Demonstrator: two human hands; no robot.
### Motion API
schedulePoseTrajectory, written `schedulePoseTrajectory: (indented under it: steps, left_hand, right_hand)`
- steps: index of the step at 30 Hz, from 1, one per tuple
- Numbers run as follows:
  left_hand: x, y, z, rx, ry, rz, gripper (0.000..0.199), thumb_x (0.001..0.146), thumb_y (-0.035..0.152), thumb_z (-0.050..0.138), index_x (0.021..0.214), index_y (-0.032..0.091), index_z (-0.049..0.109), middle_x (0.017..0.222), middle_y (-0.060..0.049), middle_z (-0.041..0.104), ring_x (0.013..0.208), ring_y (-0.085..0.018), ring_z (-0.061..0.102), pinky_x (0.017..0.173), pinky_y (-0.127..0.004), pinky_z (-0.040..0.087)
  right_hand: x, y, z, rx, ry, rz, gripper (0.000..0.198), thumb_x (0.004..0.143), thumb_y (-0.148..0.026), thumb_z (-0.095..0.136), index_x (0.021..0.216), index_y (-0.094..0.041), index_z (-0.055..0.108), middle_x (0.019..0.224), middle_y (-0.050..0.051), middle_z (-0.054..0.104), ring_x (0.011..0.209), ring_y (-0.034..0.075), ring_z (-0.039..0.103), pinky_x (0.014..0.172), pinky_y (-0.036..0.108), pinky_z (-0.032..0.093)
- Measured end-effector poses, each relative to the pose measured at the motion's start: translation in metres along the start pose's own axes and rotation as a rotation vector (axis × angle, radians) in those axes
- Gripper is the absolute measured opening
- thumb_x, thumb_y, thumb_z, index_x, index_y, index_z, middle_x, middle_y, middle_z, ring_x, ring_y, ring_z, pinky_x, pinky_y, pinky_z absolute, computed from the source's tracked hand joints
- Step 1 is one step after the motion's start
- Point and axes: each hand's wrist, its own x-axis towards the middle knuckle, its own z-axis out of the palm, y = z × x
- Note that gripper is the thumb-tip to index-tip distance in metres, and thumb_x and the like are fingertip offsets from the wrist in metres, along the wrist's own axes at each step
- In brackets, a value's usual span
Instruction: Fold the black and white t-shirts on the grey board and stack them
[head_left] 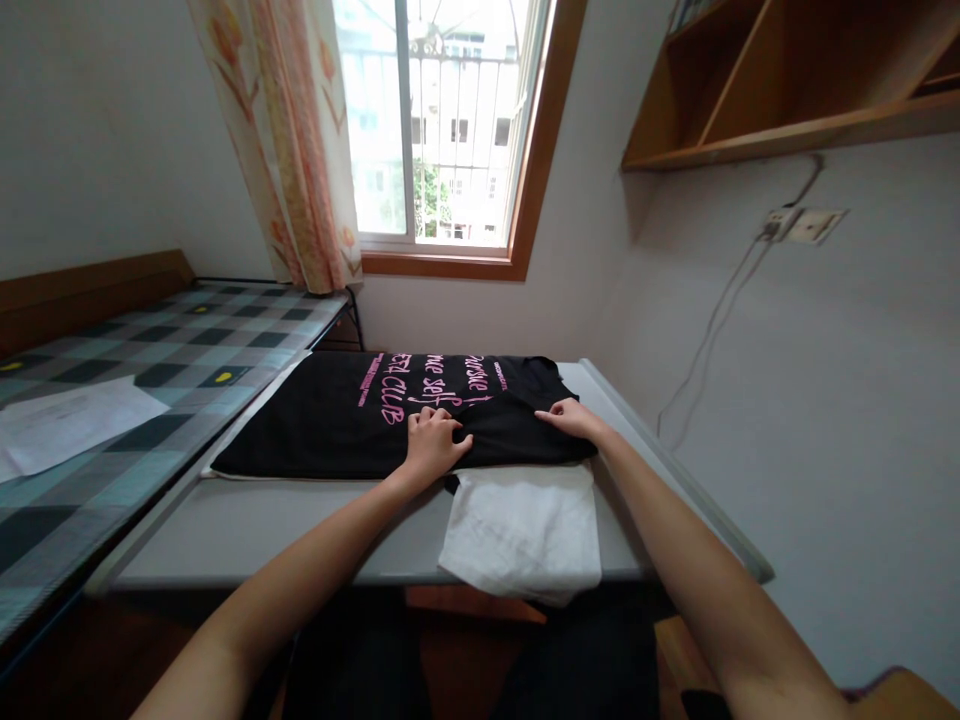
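A black T-shirt (315,430) with pink lettering lies flat on a grey table, its neck end toward the right. One part of the black cloth is folded over near its right end. A white sleeve (529,530) comes out from under the near side and hangs slightly over the table's front edge. My left hand (435,442) rests on the shirt beside the lettering, thumb spread away from the fingers. At the folded cloth near the collar, my right hand (574,418) has its fingers pinched on the black fabric.
The grey table (300,530) stands against the right wall. To the left is a bed with a checked mat (247,340) and white papers (82,420). A wooden shelf (757,120) and a socket with cables (806,225) are on the right wall, and a curtain (292,150) hangs by the window.
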Motion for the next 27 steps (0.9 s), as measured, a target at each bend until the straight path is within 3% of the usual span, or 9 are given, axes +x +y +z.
schedulePoseTrajectory:
  steps: [4, 10, 16, 18, 20, 22, 24, 27]
  left_hand:
    - [-0.001, 0.003, -0.002, 0.088, 0.0, 0.004, 0.029, 0.083, 0.046, 0.063, 0.092, 0.023, 0.078, 0.101, -0.009, 0.069, 0.102, -0.03, 0.05, 0.089, -0.046, 0.034]
    - [0.0, 0.004, -0.006, 0.145, -0.007, -0.006, 0.031, 0.084, 0.047, 0.063, 0.093, 0.022, 0.078, 0.102, -0.009, 0.069, 0.104, -0.03, 0.052, 0.089, -0.045, 0.036]
    - [0.0, -0.002, -0.005, 0.113, 0.017, 0.01, 0.029, 0.082, 0.047, 0.066, 0.088, 0.021, 0.078, 0.11, -0.01, 0.067, 0.105, -0.031, 0.054, 0.09, -0.049, 0.041]
    - [0.001, -0.003, -0.006, 0.07, 0.084, 0.085, 0.027, 0.085, 0.043, 0.063, 0.088, 0.02, 0.078, 0.126, -0.01, 0.061, 0.115, -0.032, 0.051, 0.096, -0.049, 0.04]
    - [0.001, -0.004, -0.009, -0.02, 0.095, 0.26, 0.027, 0.091, 0.039, 0.056, 0.1, 0.022, 0.076, 0.138, -0.008, 0.054, 0.125, -0.029, 0.047, 0.104, -0.047, 0.037]
    - [0.0, -0.003, -0.011, -0.116, -0.013, 0.492, 0.031, 0.095, 0.037, 0.05, 0.117, 0.025, 0.069, 0.141, -0.005, 0.053, 0.131, -0.025, 0.045, 0.11, -0.043, 0.034]
    - [-0.001, -0.003, -0.01, -0.151, -0.178, 0.64, 0.036, 0.096, 0.041, 0.047, 0.126, 0.028, 0.063, 0.141, -0.004, 0.054, 0.134, -0.023, 0.044, 0.112, -0.042, 0.033]
    - [-0.002, -0.003, -0.005, -0.121, -0.335, 0.619, 0.042, 0.095, 0.049, 0.047, 0.129, 0.028, 0.061, 0.141, -0.005, 0.055, 0.136, -0.025, 0.043, 0.113, -0.043, 0.032]
  right_hand:
    - [-0.011, 0.023, -0.014, 0.138, -0.192, -0.056, 0.047, 0.065, -0.064, 0.07, 0.061, -0.018, 0.06, 0.055, -0.001, 0.052, 0.054, 0.012, 0.044, 0.051, 0.026, 0.032]
    - [-0.016, 0.031, 0.003, 0.154, 0.03, -0.136, 0.036, 0.073, -0.052, 0.064, 0.063, -0.018, 0.056, 0.061, 0.0, 0.057, 0.059, 0.013, 0.048, 0.055, 0.025, 0.037]
    - [-0.012, 0.034, 0.012, 0.074, 0.091, -0.117, 0.023, 0.075, -0.04, 0.066, 0.066, -0.019, 0.06, 0.063, 0.002, 0.062, 0.061, 0.016, 0.054, 0.056, 0.026, 0.038]
    - [-0.012, 0.035, 0.012, 0.082, 0.105, -0.128, 0.024, 0.075, -0.041, 0.066, 0.067, -0.019, 0.06, 0.064, 0.002, 0.063, 0.061, 0.016, 0.055, 0.056, 0.026, 0.039]
    - [-0.013, 0.037, 0.013, 0.112, 0.121, -0.153, 0.027, 0.076, -0.044, 0.065, 0.067, -0.019, 0.061, 0.065, 0.003, 0.064, 0.061, 0.016, 0.056, 0.057, 0.026, 0.04]
    - [-0.014, 0.039, 0.014, 0.162, 0.129, -0.182, 0.031, 0.076, -0.049, 0.062, 0.068, -0.019, 0.061, 0.066, 0.003, 0.065, 0.061, 0.016, 0.057, 0.056, 0.026, 0.04]
    - [-0.014, 0.043, 0.015, 0.21, 0.138, -0.206, 0.035, 0.076, -0.053, 0.06, 0.069, -0.019, 0.061, 0.065, 0.003, 0.066, 0.06, 0.017, 0.058, 0.056, 0.027, 0.041]
    - [-0.016, 0.05, 0.015, 0.204, 0.162, -0.206, 0.037, 0.076, -0.055, 0.06, 0.068, -0.02, 0.062, 0.063, 0.003, 0.066, 0.06, 0.017, 0.058, 0.057, 0.028, 0.043]
